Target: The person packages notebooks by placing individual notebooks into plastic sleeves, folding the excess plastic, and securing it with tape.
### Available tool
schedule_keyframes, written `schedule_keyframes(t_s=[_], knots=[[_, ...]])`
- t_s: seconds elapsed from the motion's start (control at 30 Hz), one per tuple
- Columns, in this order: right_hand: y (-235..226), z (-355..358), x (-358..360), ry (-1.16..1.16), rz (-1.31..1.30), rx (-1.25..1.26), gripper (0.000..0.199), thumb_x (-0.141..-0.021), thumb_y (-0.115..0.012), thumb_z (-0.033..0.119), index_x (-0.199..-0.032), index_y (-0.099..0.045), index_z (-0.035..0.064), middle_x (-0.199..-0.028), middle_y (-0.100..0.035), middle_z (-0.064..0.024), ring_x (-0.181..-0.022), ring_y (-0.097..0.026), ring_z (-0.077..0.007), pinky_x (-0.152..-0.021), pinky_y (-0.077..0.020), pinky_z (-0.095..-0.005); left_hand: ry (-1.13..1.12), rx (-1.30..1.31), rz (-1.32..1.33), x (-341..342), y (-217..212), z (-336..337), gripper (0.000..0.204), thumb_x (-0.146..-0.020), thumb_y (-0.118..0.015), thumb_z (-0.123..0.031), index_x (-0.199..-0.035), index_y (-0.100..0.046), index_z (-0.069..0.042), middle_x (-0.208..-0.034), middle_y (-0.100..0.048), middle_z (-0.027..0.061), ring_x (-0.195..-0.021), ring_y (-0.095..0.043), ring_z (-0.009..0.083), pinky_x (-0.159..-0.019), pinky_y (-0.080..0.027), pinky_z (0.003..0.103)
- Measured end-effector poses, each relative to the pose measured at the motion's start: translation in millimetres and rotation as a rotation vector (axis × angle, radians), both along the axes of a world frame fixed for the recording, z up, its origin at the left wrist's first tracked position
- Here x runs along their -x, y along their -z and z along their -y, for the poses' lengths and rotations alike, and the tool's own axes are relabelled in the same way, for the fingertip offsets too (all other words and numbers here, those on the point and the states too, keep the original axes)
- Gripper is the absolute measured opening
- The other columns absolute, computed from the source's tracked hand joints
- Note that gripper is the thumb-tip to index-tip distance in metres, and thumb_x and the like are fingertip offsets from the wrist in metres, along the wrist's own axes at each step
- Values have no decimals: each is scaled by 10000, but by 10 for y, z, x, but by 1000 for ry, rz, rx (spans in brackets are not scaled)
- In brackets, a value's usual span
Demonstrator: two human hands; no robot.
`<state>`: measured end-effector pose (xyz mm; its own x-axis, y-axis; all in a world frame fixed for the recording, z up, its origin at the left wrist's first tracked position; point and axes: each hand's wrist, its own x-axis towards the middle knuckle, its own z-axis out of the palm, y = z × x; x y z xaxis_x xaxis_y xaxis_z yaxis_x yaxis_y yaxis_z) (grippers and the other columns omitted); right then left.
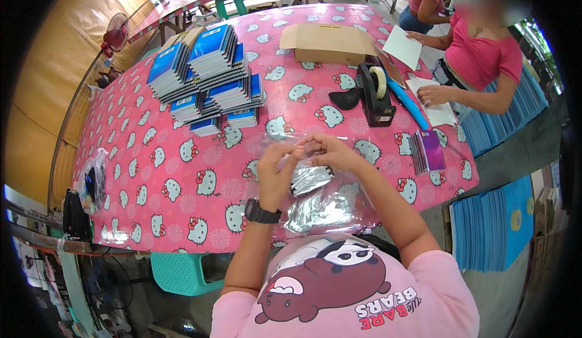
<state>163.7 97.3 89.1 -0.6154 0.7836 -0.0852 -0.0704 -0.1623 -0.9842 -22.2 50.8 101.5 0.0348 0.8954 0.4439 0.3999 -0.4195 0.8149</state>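
Clear plastic film (330, 214) is spread on the bench (206, 153) directly in front of the operator. A pale, dark-edged item, apparently a spiral-bound notebook (310, 180), lies under the hands amid the film; whether it is enclosed or merely covered cannot be determined.

The left hand (276, 169) is closed in a pinch at the upper edge of the film. The right hand (330, 151) is bent over the same edge, its fingertips meeting those of the left; the film appears to be gripped between them.

Progress is judged as follows. The notebook and film are brought together, and the edge of the film appears to be under handling. No finished closure can be made out, so the wrapping is judged incomplete. Blue spiral notebooks (212, 44) are stacked at the far left of the bench; whether these are processed or pending cannot be told. A purple notebook (431, 150) is placed apart near the right edge.

The tape dispenser (377, 102) is positioned ahead and to the right, well apart from both hands, with no tape seen on the film. An open cardboard box (330, 42) is located behind it.
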Motion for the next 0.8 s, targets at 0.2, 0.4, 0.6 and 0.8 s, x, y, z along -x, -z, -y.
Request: schedule_keyframes(t_s=[0.2, 0.4, 0.6, 0.8], knots=[[-162, 50, 136, 203, -42, -109, 358, -773, -646, -15, -1114, -546, 29, -920, -653, -61, -863, -599, -105, -762, -474, -254, 37, 104, 410, 100, 174, 69, 434, -773, -707, -229, -1148, -592, -44, -1025, -634, 86, -923, -580, 170, -813, -442, 314], [-431, 126, 48, 169, -54, -189, 379, -783, -637, -2, -1144, -525, 22, -1013, -662, -98, -915, -612, -123, -831, -465, -270, 249, 491, 318, 128, 207, -15, 377, -756, -729, -141, -1084, -622, 12, -962, -637, 70, -870, -578, 124, -790, -455, 263], [-323, 201, -132, -2, 270, -551, 815, -602, -817, 175, -1303, -415, 62, -1169, -611, -26, -1186, -467, -185, -1000, -355, -346, 340, 373, 469, 182, 193, -62, 567, -675, -774, -188, -1170, -565, -6, -1176, -561, 92, -1038, -542, 167, -893, -415, 302], [-24, 329, -142, 173, 399, -917, 699, -621, -808, 231, -1232, -509, 70, -1160, -611, -40, -1129, -506, -223, -983, -344, -378, 178, -104, -453, 165, 114, 249, 672, -647, -764, -307, -1245, -529, -113, -1340, -458, 85, -1223, -441, 313, -1079, -133, 538]])
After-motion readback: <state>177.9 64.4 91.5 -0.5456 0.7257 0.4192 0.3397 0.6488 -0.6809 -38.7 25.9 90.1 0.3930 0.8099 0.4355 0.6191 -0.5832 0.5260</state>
